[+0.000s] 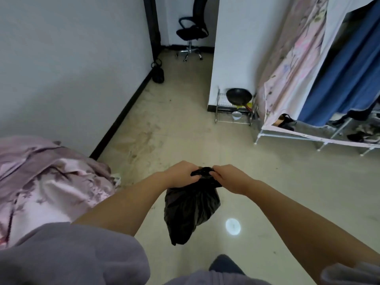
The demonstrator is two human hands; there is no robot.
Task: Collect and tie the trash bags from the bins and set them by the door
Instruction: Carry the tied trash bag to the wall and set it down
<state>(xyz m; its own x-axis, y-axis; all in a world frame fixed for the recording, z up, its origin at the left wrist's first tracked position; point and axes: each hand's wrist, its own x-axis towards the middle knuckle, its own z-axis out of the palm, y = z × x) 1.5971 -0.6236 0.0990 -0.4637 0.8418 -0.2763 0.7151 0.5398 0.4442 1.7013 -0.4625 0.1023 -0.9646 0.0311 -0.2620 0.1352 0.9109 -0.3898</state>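
Observation:
A black trash bag (190,210) hangs in the air in front of me, above the beige floor. My left hand (181,174) grips the gathered top of the bag from the left. My right hand (230,177) grips the same bunched top from the right, fingers curled round the plastic. The two hands are close together at the bag's neck. A second tied black bag (158,74) sits on the floor far ahead, against the left wall beside the dark door frame (152,27).
A bed with pink floral bedding (47,177) lies at the left. A fabric wardrobe (320,83) stands at the right, a wire rack with a black pan (238,97) beside it. An office chair (192,31) stands beyond the doorway. Open floor (174,124) stretches ahead.

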